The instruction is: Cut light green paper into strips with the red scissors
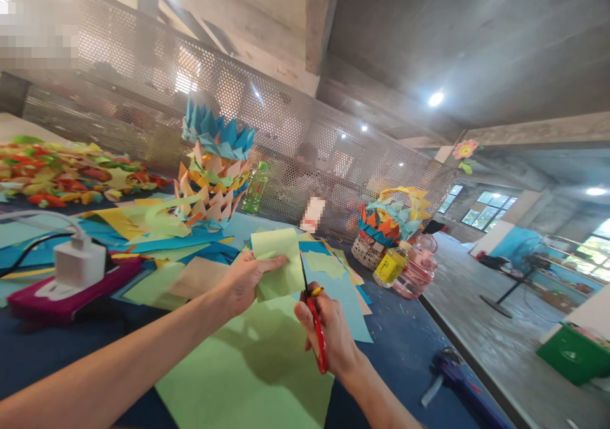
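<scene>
My left hand [243, 281] pinches a light green sheet of paper [279, 260] and holds it upright, thumb on its front face. My right hand [328, 330] is closed round red-handled scissors [315, 324], whose dark blades point up along the right edge of that sheet. A larger light green sheet [248, 365] lies flat on the dark blue table [405, 346] under both hands.
Coloured paper sheets and a tall folded-paper tower [214, 168] cover the left of the table. A white charger [79, 260] sits on a magenta box. A basket with paper pieces [381, 229], a yellow-labelled bottle [391, 264] and a pink jar [419, 267] stand at the right edge.
</scene>
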`<state>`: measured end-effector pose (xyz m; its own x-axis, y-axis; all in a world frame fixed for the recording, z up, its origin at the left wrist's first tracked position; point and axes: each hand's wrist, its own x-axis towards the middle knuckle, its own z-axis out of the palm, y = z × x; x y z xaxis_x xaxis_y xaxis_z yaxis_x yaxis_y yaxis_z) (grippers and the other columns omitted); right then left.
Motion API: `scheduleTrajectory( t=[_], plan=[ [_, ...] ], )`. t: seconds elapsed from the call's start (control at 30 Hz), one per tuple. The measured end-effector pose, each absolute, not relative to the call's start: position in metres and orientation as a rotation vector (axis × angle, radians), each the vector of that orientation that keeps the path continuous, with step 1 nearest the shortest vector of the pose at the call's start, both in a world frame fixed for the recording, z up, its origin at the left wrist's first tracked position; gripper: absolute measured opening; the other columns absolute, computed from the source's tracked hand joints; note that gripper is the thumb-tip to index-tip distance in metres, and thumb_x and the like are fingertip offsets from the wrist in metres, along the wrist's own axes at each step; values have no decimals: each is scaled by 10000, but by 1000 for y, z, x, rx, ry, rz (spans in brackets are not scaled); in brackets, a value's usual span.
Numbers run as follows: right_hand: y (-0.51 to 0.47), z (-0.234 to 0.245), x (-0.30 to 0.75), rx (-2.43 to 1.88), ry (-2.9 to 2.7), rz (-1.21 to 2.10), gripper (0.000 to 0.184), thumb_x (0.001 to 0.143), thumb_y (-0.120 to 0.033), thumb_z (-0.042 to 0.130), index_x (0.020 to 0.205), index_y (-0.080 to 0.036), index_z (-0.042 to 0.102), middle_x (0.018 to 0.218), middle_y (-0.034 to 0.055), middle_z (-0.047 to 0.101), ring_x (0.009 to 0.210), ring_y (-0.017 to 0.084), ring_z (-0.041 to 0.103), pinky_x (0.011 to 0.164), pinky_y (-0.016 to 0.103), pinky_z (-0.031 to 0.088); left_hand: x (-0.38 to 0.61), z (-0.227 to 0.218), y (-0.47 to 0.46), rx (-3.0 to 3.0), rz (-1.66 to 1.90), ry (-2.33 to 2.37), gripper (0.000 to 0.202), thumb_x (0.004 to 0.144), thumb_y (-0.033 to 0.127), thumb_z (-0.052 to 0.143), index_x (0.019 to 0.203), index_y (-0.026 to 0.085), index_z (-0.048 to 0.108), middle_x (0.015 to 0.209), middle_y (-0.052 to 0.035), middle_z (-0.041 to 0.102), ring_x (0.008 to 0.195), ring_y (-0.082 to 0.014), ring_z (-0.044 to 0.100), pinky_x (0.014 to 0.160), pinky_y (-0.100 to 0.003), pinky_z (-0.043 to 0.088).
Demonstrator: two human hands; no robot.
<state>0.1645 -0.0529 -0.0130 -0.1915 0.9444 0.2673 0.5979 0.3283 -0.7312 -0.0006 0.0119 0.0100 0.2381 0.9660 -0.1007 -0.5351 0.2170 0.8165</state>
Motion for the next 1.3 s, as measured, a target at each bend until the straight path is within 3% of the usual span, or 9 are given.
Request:
scheduleTrajectory(
  t=[0.33, 0.53, 0.87, 1.3],
  plan=[
    [-52, -10, 163, -1332, -1870, 695, 422, 862, -569, 413, 711, -178, 374, 667, -34, 369, 376, 36, 433, 332, 172, 298, 1, 5, 12, 756, 1140, 685, 395, 518, 215, 814, 880, 131, 677, 850, -93, 728, 738, -267, 688, 696, -363, 553],
    [-52, -6, 162, -1309, -1918, 595, 464, 871, -565, 390, 630, -169, 372, 721, -9, 382, 412, 22, 401, 357, 177, 316, 1, 6, 11, 766, 1152, 698, 387, 517, 215, 816, 868, 125, 680, 855, -91, 729, 724, -254, 687, 700, -351, 555],
    [-53, -7, 164, -1354, -1893, 598, 413, 869, -537, 426, 651, -195, 353, 524, -63, 332, 400, 51, 333, 379, 198, 225, 1, 4, 9, 792, 1143, 662, 419, 535, 252, 812, 908, 114, 680, 874, -111, 726, 796, -289, 679, 715, -373, 554],
    [-47, -18, 167, -1392, -1847, 523, 421, 867, -516, 441, 612, -194, 346, 551, -62, 324, 446, 52, 261, 422, 221, 221, 0, 11, 3, 759, 1107, 684, 480, 518, 226, 816, 958, 116, 659, 860, -114, 726, 762, -289, 680, 692, -389, 554]
  ],
)
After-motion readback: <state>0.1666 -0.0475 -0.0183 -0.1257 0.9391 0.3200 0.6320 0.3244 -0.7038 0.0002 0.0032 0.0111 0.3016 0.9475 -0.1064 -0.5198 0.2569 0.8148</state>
